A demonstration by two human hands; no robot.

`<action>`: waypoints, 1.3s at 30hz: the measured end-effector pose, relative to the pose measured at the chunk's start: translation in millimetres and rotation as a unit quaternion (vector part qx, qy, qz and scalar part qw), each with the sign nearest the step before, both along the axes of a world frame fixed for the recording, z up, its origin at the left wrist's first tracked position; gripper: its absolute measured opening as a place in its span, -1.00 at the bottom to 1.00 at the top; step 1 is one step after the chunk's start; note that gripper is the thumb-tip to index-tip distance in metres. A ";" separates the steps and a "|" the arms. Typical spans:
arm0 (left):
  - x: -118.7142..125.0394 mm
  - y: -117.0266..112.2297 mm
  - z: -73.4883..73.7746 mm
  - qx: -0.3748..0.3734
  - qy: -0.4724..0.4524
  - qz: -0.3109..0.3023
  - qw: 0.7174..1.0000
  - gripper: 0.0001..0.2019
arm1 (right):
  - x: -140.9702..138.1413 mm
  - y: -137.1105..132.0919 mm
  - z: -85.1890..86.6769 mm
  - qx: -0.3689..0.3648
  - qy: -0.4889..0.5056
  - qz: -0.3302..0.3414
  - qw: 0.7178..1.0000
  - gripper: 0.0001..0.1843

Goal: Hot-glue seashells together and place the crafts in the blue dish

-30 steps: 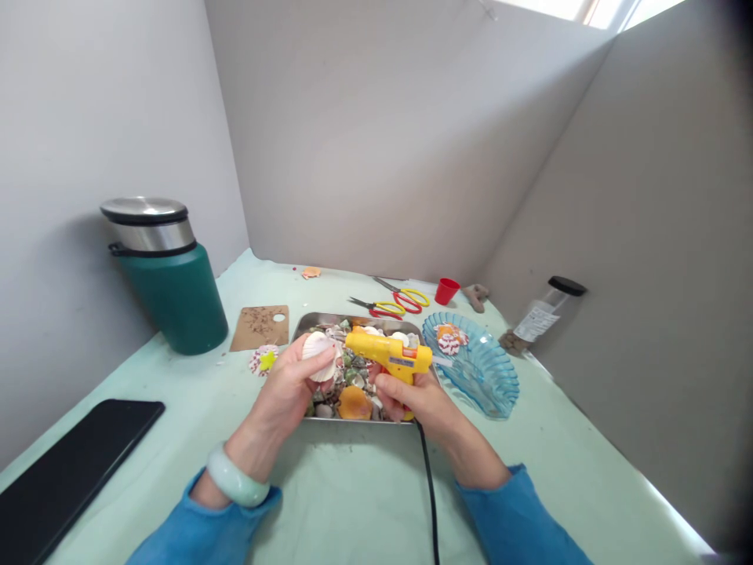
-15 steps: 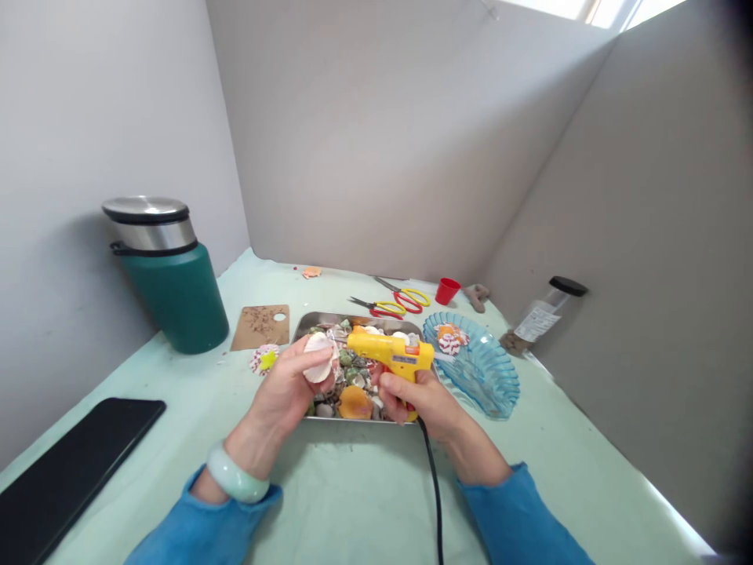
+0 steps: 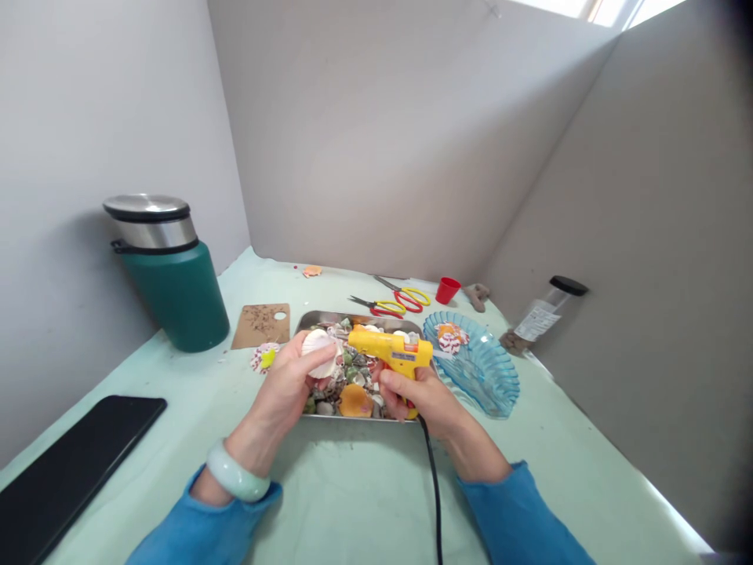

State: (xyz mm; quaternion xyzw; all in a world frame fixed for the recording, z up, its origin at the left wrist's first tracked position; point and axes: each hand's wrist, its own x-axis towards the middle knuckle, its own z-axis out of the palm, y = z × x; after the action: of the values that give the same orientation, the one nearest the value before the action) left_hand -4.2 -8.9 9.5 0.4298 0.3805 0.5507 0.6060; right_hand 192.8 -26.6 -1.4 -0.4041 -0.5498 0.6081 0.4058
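My left hand (image 3: 288, 384) pinches a white scallop shell (image 3: 321, 350) above the left side of a metal tray (image 3: 329, 318) filled with several mixed shells. My right hand (image 3: 415, 396) grips the handle of a yellow glue gun (image 3: 391, 351), whose nozzle points left, close to the white shell. The gun's black cord (image 3: 434, 494) runs down toward me over the pale green table cover. A pale bangle sits on my left wrist, and both sleeves are blue.
A blue glass shell-shaped dish (image 3: 478, 362) with two shells lies right of the tray. Behind are two scissors (image 3: 393, 301), a red cup (image 3: 448, 289) and a clear jar (image 3: 544, 314). A green flask (image 3: 172, 276), brown card (image 3: 262, 325) and black tablet (image 3: 64, 471) stand left.
Both hands stay over the tray with only slight shifts; the glue gun's nozzle sits a little closer to the white shell.
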 end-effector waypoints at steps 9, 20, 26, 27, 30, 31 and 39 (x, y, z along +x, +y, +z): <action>0.8 -1.3 2.0 -0.010 0.010 0.003 1.000 -0.67 | -2.0 -1.2 2.0 0.003 -0.004 -0.019 1.000 -0.61; 3.4 -0.5 -0.3 0.003 0.044 0.016 0.999 -0.69 | -1.2 0.0 -1.5 0.003 0.006 -0.017 1.000 -0.63; 5.6 0.5 -1.5 0.008 0.097 0.023 0.995 -0.69 | -3.5 -0.5 0.4 -0.003 0.006 -0.026 1.000 -0.62; 5.7 0.5 -1.8 0.007 0.098 0.025 0.995 -0.69 | -3.8 -0.6 1.2 -0.003 0.004 -0.028 1.000 -0.63; 5.6 -0.1 -3.1 0.008 0.097 0.035 0.995 -0.70 | -4.1 -0.9 3.1 0.000 0.000 -0.026 1.000 -0.63; 5.6 -0.3 -3.6 0.009 0.097 0.038 0.995 -0.70 | -4.0 -1.0 3.3 0.002 0.000 -0.024 1.000 -0.62; 6.6 0.1 -3.8 0.004 0.088 0.030 0.996 -0.69 | -2.9 -0.7 0.5 0.002 0.001 -0.025 1.000 -0.60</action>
State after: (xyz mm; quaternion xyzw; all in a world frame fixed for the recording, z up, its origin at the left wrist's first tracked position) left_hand 2.4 -8.7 5.7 0.4671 0.4434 0.5302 0.5514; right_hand 189.9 -27.2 -0.8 -0.4162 -0.5402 0.5972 0.4222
